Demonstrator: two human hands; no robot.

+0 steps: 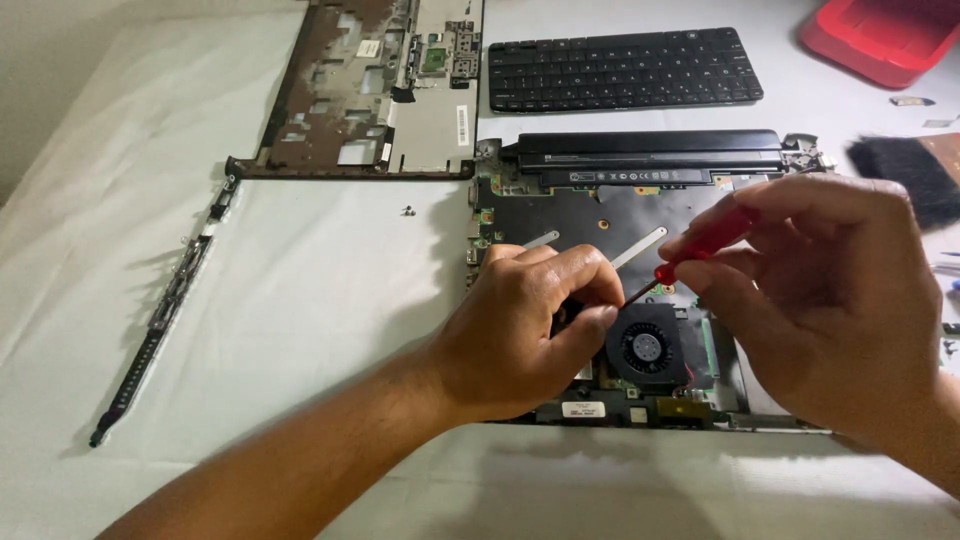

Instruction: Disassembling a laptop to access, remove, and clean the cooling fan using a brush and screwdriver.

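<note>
An opened laptop base (pixel 610 215) lies on the white cloth, its black mainboard bare, with a round black fan (pixel 648 347) near the front edge and a long black battery (pixel 650 152) along the back. My right hand (pixel 830 290) is shut on a red-handled screwdriver (pixel 705 243), whose thin shaft slants down left toward the board beside the fan. My left hand (pixel 525 330) rests on the board just left of the fan, fingers curled with the thumb tip at the fan's corner; what lies under it is hidden.
A removed palm-rest cover (pixel 380 90) lies upside down at the back left, a black keyboard (pixel 625 68) behind the base. A long black hinge strip (pixel 160 310) lies at the left, a loose screw (pixel 408 210) near it. A red tray (pixel 880 35) and a black brush (pixel 905 170) sit at the right.
</note>
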